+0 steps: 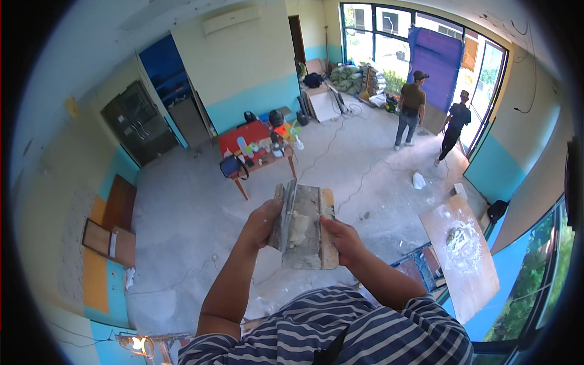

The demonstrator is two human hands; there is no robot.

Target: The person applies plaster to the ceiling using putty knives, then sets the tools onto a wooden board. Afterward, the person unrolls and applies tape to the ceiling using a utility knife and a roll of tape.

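Observation:
My left hand (263, 222) grips a metal plastering blade (283, 207) at its left side, with the blade angled upward. My right hand (340, 239) holds a wider, flat metal blade (316, 255) by its pale edge strip on the right. The two tools meet in front of my chest, and a lump of off-white putty (298, 228) lies between them on the stained metal. Both hands are closed on the tools; some fingers are hidden behind them.
A red-topped table (252, 135) holds assorted items. Two people (410, 106) (456, 121) are by the glazed doorway. A board (480, 286) with white powder is at lower right. Sacks (350, 79) line the back; cables (340, 149) cross the floor. A lit lamp (140, 345) is at lower left.

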